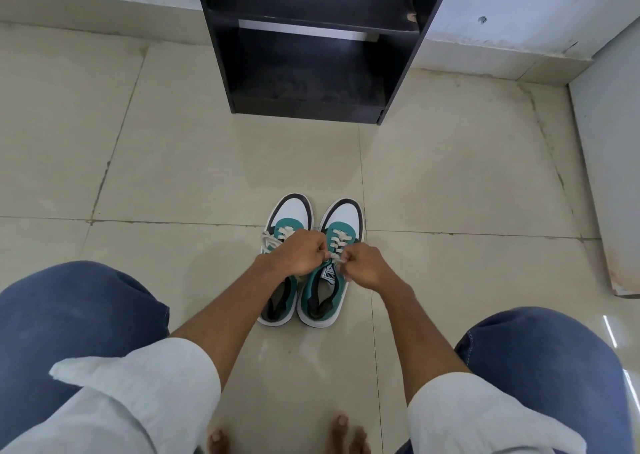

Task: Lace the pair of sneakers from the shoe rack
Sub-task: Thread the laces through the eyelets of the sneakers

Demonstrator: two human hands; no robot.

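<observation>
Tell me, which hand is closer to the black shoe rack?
Left, but only just. The left hand is over the left sneaker, slightly farther up toward the shoe rack. The right hand sits a bit nearer the person.

We saw the left sneaker (pixel 290 225) and the right sneaker (pixel 341 226) in teal, each with a white toe panel, a dark grey toe band, a white sole edge and a dark lining. Their laces (pixel 337 237) were off-white. The shoe rack (pixel 311 48) was black. The floor (pixel 173 162) was glossy beige tile with darker joints. Our jeans (pixel 69 315) were blue and our sleeves (pixel 149 387) white.
</observation>
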